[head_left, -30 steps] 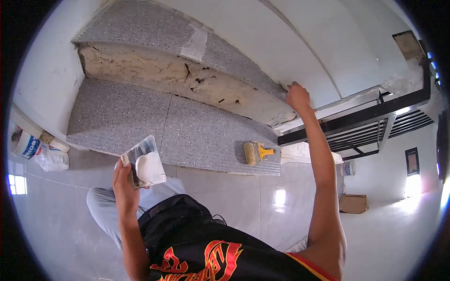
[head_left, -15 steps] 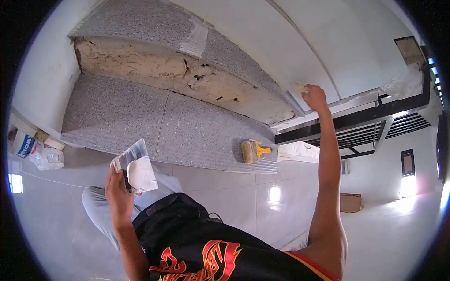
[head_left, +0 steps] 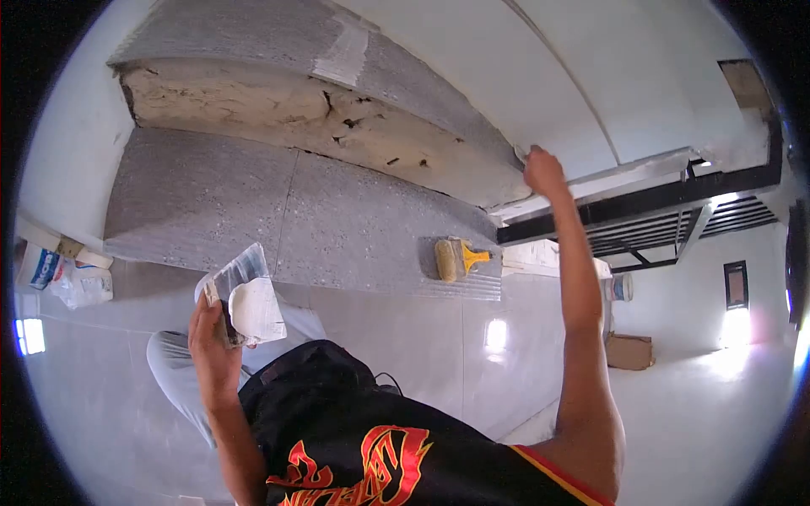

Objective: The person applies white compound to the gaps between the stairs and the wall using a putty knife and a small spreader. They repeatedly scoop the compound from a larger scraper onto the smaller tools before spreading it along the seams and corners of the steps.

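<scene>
My left hand (head_left: 213,354) is closed around a wide putty knife (head_left: 243,268), its blade tilted up and loaded with a thick white lump of putty (head_left: 256,310). On the far right, with my arm stretched out, my right hand (head_left: 545,172) grips a small scraper (head_left: 520,153), mostly hidden by the fingers. The scraper is at the right end of the upper grey step (head_left: 422,88), where it meets the white wall (head_left: 540,93). Below that step runs a rough, cream-coloured riser (head_left: 253,110) with dark cracks and holes.
A wide brush (head_left: 448,260) with a yellow handle lies on the lower speckled step (head_left: 354,215). Black metal railing (head_left: 641,215) borders the right side. A bucket (head_left: 40,263) and plastic bag (head_left: 83,282) stand at left; a cardboard box (head_left: 630,351) is on the floor at right.
My right hand has moved slightly left with the scraper, from the wall towards the step's end. The view has shifted a little. My left hand holds the loaded putty knife nearly still.
</scene>
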Demonstrator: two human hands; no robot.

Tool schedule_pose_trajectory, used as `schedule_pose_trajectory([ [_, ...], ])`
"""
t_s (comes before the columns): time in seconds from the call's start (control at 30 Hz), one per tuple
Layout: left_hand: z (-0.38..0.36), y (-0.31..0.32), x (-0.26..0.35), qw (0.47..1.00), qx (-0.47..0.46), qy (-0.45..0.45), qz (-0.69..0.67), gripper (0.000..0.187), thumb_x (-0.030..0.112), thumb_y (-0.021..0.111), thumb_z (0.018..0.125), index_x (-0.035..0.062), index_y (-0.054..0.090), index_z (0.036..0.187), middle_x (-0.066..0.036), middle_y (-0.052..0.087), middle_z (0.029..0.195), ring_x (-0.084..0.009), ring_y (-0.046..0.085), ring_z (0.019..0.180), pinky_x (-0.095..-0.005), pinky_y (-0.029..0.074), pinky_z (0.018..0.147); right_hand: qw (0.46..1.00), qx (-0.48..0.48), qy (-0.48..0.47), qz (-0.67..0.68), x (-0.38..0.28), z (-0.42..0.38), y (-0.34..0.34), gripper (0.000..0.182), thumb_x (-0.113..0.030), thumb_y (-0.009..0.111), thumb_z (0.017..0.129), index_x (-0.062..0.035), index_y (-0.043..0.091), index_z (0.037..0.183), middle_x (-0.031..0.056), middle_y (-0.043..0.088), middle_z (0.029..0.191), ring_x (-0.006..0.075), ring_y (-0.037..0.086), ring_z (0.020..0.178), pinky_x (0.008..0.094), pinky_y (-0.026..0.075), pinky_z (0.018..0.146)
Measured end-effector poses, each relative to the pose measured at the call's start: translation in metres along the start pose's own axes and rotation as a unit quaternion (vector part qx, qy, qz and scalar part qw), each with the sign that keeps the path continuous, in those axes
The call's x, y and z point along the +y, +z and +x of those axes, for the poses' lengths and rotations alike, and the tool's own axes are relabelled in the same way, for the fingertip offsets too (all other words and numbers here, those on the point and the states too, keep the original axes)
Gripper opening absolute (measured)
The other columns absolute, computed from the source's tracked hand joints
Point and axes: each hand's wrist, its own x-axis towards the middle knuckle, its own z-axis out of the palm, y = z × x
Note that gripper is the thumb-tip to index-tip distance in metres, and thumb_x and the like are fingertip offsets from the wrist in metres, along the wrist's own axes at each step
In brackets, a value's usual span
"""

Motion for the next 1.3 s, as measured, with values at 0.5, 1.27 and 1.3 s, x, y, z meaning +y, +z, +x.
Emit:
schedule_pose_trajectory([
  [0.5, 0.006, -0.004, 0.026, 0.962, 0.018, -0.122, -0.243, 0.039, 0.014, 0.037, 0.083, -0.0015, 0.041, 0.119, -0.007, 0.053, 0.093, -0.0155, 0.056, 0.074, -0.0281, 0.046, 0.051, 0.993, 0.058, 0.055, 0.088, 0.024, -0.038, -0.019, 0.025, -0.009, 0.054, 0.07, -0.0042, 0.059, 0.094, 0.0198, 0.058, 0.086, 0.0357, 0.057, 0.081, 0.0428, 0.046, 0.071],
  [1.27, 0.012, 0.059, -0.016, 0.982, -0.097, -0.109, -0.124, 0.025, 0.015, 0.043, 0.083, 0.0038, 0.049, 0.104, -0.007, 0.053, 0.093, -0.0171, 0.054, 0.085, -0.0298, 0.045, 0.074, 0.923, 0.018, -0.106, 0.369, -0.08, -0.129, -0.106, 0.027, -0.009, 0.055, 0.069, 0.0051, 0.056, 0.093, 0.0179, 0.058, 0.092, 0.0333, 0.058, 0.079, 0.0357, 0.048, 0.067],
  [1.3, -0.001, 0.067, 0.0, 0.988, -0.115, -0.069, -0.079, 0.024, 0.018, 0.042, 0.083, 0.0048, 0.05, 0.101, -0.007, 0.054, 0.092, -0.0175, 0.055, 0.082, -0.0297, 0.047, 0.071, 0.878, 0.049, -0.107, 0.464, -0.11, -0.15, -0.113, 0.029, -0.008, 0.055, 0.071, 0.0049, 0.055, 0.096, 0.0172, 0.058, 0.095, 0.031, 0.059, 0.082, 0.0342, 0.048, 0.066],
])
